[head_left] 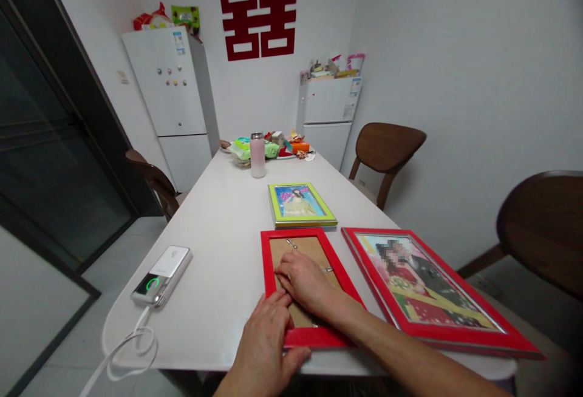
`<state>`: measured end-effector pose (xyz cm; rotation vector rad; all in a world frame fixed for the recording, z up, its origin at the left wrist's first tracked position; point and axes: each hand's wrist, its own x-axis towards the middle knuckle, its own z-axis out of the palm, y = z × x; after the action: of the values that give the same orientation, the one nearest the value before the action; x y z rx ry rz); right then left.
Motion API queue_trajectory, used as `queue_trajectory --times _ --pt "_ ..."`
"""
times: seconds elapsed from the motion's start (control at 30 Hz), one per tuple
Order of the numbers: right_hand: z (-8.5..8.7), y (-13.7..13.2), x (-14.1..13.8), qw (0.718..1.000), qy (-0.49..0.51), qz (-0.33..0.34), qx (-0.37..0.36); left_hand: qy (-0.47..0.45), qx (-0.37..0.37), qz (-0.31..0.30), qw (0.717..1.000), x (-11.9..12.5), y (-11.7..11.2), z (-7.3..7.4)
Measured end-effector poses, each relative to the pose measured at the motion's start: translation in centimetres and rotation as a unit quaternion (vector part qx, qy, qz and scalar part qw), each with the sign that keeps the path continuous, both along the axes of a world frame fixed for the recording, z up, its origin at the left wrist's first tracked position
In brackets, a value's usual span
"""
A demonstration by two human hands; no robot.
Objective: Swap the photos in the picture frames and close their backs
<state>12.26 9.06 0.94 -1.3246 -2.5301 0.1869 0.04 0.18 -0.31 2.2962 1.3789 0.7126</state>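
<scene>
A red picture frame (334, 257) lies face down at the table's near side, its brown backing board (314, 251) up. Small metal clips (327, 269) and a hanger (291, 244) show on the board. My right hand (305, 280) rests on the board with fingers curled together at its left inner edge; what the fingertips pinch, if anything, is hidden. Gripping the frame's near left side, my left hand (266, 342) has its fingertips close to the right hand's and its thumb by the lower corner.
A larger red picture frame (428, 281) lies face up on the right. Beyond is a yellow-green picture frame (303, 203). A power bank (163, 275) with a white cable (136, 339) lies left. Farther back stand a pink bottle (257, 157) and several packages (239, 149). Chairs (387, 142) flank the table.
</scene>
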Motion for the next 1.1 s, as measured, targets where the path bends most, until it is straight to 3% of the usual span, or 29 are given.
queue_trajectory --times 0.1,0.33,0.47,0.7,0.9,0.97,1.0,1.1 --pt "-0.1 1.0 0.6 0.999 0.016 -0.028 0.001 0.002 -0.001 0.003 1.000 0.0 0.0 -0.1" --pt "-1.3 5.5 1.5 0.983 0.025 -0.179 -0.008 0.013 0.003 0.003 1.000 -0.1 -0.1 -0.3" --pt "-1.8 6.8 1.5 0.975 0.033 -0.219 -0.022 0.025 -0.001 0.001 1.000 -0.1 -0.1 -0.2" --pt "-1.3 6.6 1.8 0.973 0.096 -0.208 -0.028 0.062 -0.018 -0.002 0.998 0.5 0.0 0.3" --pt "0.6 3.6 4.8 0.970 0.188 -0.152 -0.028 0.080 -0.014 0.016 0.997 1.7 -0.2 0.7" --pt "1.0 2.2 6.6 0.946 0.271 -0.170 -0.043 0.051 0.001 0.013 0.999 1.3 -0.2 0.9" --pt "1.2 1.5 7.5 0.920 0.338 -0.192 -0.058 0.031 0.008 0.015 0.999 0.9 -0.2 1.0" --pt "1.1 -0.9 8.7 0.781 0.557 -0.260 -0.113 -0.048 0.020 0.030 0.998 0.0 -0.4 1.6"
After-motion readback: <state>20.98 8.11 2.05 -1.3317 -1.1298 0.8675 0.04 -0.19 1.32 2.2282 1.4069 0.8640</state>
